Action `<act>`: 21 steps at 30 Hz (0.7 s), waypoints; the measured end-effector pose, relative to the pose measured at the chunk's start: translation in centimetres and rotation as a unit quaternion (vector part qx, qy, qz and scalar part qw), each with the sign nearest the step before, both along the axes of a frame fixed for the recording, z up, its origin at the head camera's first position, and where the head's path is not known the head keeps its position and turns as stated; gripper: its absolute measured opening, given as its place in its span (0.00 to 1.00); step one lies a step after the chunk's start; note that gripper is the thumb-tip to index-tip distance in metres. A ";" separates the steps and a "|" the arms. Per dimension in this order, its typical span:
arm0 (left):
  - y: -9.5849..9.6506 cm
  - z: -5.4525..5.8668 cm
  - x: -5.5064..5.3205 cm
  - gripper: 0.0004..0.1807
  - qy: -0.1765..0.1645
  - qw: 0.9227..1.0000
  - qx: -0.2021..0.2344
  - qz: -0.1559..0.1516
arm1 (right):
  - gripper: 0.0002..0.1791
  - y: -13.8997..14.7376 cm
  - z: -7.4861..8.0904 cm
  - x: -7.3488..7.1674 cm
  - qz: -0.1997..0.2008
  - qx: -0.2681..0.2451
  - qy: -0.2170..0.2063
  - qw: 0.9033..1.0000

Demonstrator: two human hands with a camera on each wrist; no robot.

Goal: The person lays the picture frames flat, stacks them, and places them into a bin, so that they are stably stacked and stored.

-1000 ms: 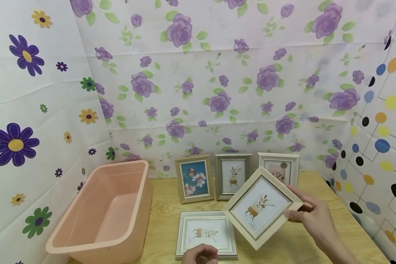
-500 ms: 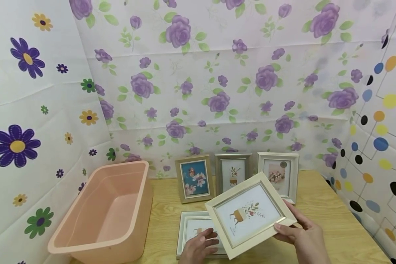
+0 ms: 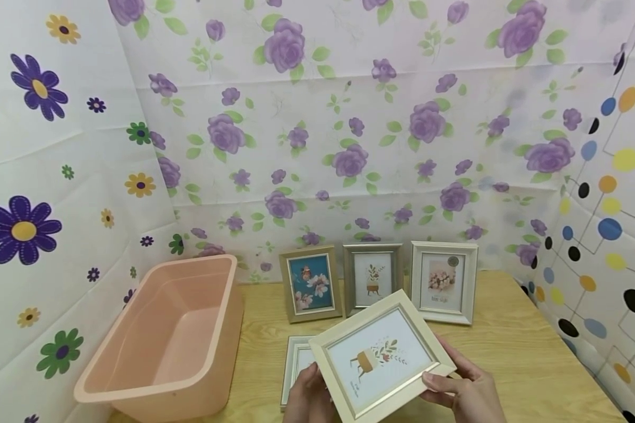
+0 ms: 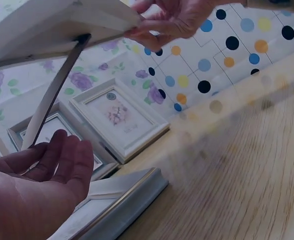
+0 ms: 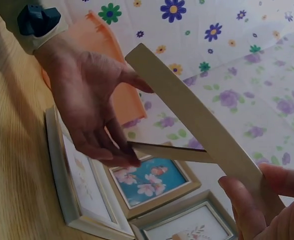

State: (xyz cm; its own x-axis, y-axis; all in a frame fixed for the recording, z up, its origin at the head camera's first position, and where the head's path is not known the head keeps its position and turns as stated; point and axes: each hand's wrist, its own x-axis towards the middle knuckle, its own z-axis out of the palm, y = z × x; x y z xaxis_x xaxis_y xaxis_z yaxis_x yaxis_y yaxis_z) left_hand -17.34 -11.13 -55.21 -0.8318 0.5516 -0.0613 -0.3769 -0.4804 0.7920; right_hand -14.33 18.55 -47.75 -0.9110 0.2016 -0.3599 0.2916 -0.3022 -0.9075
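The right grip (image 3: 463, 385) pinches the tilted frame (image 3: 378, 355) and should steady it; the left grip (image 3: 308, 395) touches the strut (image 4: 57, 92), hold unclear, and should guide gently.

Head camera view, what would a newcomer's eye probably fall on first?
Probably the tilted cream picture frame, low and right of center, with the right hand gripping its edge and the left hand at the opposite side. Next might be the big pink tub on the left of the wooden table. Behind the held frame, three standing picture frames line up before the purple-flowered backdrop.
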 end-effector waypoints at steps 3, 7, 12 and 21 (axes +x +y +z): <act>-0.4 0.2 0.0 0.30 0.013 1.000 0.007 -0.004 | 0.40 0.0 -0.5 -0.2 -0.004 0.005 -0.003 1.000; -1.0 0.1 0.0 0.27 0.050 0.998 0.018 -0.017 | 0.40 -0.1 -1.2 -0.6 -0.007 0.012 -0.002 1.000; -1.7 0.1 0.2 0.23 0.084 0.996 -0.020 0.008 | 0.40 -0.6 -2.1 -0.8 -0.009 0.013 0.008 1.000; -2.6 0.5 1.0 0.43 0.134 0.988 -0.062 0.053 | 0.39 -1.6 -4.0 -1.2 -0.019 0.014 0.025 0.999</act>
State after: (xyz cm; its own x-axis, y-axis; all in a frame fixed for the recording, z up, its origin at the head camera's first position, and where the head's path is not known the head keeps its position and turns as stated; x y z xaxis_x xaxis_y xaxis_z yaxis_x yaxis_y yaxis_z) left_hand -16.37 -13.70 -54.74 -0.8801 0.4623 0.1077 -0.0981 -0.3992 0.9116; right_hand -15.50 16.93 -51.75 -0.9193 0.2447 -0.3081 0.2349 -0.2867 -0.9288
